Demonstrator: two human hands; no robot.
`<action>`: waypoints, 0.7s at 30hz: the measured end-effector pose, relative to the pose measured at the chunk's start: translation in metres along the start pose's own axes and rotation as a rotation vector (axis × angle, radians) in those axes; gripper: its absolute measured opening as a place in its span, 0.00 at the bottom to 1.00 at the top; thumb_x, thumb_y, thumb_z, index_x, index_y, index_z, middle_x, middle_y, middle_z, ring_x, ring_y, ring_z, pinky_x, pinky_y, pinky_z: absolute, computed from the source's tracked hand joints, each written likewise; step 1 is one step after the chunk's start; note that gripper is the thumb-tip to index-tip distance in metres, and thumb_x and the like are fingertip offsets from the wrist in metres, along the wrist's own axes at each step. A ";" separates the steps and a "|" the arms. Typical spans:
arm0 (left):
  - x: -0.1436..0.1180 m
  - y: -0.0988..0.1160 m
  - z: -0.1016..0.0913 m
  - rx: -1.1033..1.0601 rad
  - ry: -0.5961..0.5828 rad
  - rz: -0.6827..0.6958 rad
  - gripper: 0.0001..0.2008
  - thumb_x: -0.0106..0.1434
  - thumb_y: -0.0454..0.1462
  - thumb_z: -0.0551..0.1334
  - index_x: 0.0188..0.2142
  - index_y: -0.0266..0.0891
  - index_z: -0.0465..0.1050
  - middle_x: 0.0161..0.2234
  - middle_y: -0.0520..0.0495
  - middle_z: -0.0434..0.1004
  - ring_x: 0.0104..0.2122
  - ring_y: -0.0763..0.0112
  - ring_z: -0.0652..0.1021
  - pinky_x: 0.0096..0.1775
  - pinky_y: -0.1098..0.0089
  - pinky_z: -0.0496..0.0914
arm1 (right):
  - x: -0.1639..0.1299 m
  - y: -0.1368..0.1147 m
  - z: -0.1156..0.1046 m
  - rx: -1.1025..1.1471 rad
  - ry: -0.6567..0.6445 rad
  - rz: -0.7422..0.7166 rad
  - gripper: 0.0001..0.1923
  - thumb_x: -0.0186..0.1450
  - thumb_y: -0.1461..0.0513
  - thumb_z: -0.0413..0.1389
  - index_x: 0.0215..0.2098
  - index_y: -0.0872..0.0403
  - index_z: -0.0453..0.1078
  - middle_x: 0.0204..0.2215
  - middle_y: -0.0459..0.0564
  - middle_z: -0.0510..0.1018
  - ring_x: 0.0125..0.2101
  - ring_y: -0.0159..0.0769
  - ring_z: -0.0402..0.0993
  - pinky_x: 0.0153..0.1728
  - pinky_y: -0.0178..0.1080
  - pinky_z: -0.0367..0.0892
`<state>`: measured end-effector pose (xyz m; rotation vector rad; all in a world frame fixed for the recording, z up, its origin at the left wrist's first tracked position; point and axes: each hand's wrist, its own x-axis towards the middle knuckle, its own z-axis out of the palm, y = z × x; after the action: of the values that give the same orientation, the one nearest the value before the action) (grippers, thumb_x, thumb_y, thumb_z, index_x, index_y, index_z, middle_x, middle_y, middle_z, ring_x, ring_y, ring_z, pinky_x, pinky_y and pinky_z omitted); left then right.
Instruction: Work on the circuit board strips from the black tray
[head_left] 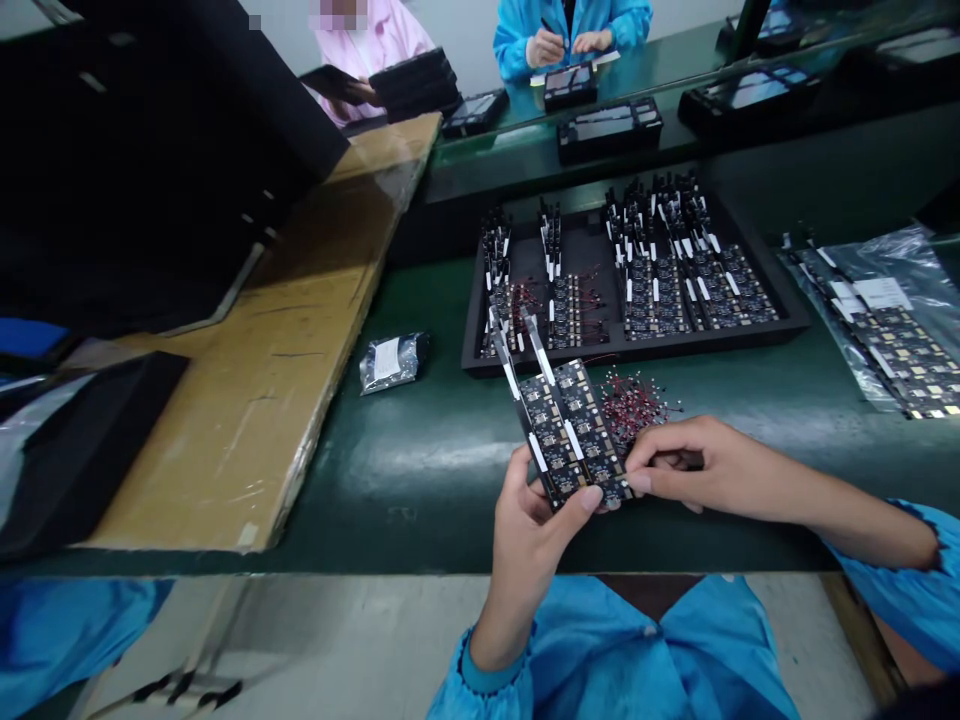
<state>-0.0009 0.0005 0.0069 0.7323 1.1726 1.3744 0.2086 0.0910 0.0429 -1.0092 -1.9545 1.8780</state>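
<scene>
My left hand [525,545] grips the lower end of a black circuit board panel [574,425], its thumb over the near edge. The panel is tilted above the green table, and thin strips with white labels stick out past its far end. My right hand [705,465] has thumb and forefinger pinched together at the panel's lower right corner. Whatever lies between those fingertips is too small to make out. Just beyond my right hand is a loose pile of tiny parts with red wires [637,405].
Behind the pile, a black tray [712,342] holds several board panels, some with red wires. More panels [915,350] lie on clear plastic at right. A small silvery bag [394,362] and a cardboard sheet [277,380] are leftward. Two people sit across, one person's hand [545,47] holding a pen.
</scene>
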 end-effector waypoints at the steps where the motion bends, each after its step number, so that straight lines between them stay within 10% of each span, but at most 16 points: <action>1: 0.000 0.000 0.000 -0.008 -0.009 -0.008 0.29 0.51 0.33 0.77 0.51 0.40 0.72 0.33 0.41 0.89 0.27 0.51 0.87 0.32 0.60 0.83 | 0.000 -0.001 0.000 0.007 -0.016 0.017 0.06 0.57 0.51 0.62 0.32 0.39 0.77 0.19 0.41 0.72 0.16 0.32 0.65 0.15 0.35 0.56; 21: 0.000 -0.002 -0.001 0.003 0.002 -0.029 0.25 0.51 0.33 0.77 0.48 0.38 0.73 0.30 0.41 0.89 0.24 0.51 0.87 0.31 0.60 0.84 | 0.000 -0.015 0.002 0.083 -0.016 0.155 0.10 0.61 0.52 0.62 0.31 0.49 0.77 0.23 0.44 0.74 0.17 0.29 0.62 0.18 0.34 0.55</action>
<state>-0.0011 0.0003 0.0047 0.7139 1.1832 1.3499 0.2032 0.0902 0.0572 -1.1543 -1.8373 2.0359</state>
